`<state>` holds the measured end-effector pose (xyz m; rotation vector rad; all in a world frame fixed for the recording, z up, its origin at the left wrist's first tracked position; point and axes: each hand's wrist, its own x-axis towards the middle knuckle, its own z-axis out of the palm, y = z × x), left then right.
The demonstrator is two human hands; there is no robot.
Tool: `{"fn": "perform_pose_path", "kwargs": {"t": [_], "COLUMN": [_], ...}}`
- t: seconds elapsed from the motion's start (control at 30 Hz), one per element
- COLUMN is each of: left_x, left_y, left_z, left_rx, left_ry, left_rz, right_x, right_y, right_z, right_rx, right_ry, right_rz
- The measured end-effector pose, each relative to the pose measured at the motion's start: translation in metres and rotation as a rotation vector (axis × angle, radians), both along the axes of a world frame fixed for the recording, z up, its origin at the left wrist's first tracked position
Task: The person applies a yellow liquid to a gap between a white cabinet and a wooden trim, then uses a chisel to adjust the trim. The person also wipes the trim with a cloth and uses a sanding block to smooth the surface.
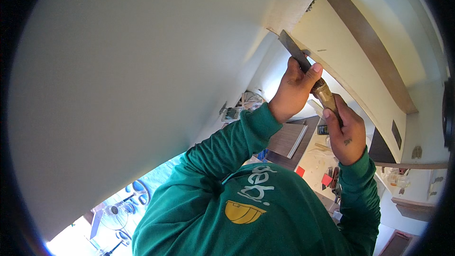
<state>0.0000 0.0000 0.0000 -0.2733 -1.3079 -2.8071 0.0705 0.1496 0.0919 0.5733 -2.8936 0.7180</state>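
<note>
Both hands hold a chisel with a flat dark blade (295, 50) and a brass-coloured ferrule (325, 96). My left hand (296, 85) is closed around the blade near the ferrule, with the thumb lying along its top. Around the handle, my right hand (350, 132) is closed, and its fingers hide most of the grip. The chisel slants up to the left, its tip close to the pale edge of a panel (289, 9). Whether the tip touches that edge I cannot tell.
A large white panel (128, 76) fills the left side. To the right run a cream board (350, 52) and a brown strip (374, 42). Below my hands, a cluttered work surface (310, 161) carries a brown board (286, 138) and red pieces (327, 179). A fan (115, 211) stands lower left.
</note>
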Motion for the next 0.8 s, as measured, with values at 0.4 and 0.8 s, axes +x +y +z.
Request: {"fn": "perform_pose_path", "kwargs": {"t": [0.4,0.8], "left_x": [-0.011,-0.008], "left_y": [-0.024,-0.025], "left_z": [0.003,0.006], "left_rx": [-0.037,-0.050], "left_ry": [0.052,0.042], "left_rz": [0.053,0.062], "right_x": [-0.009,-0.013], "right_y": [-0.026,-0.022], "right_z": [-0.009,-0.006], "right_rx": [-0.103,-0.090], "right_ry": [0.051,0.008], "right_rz": [0.009,0.022]}}
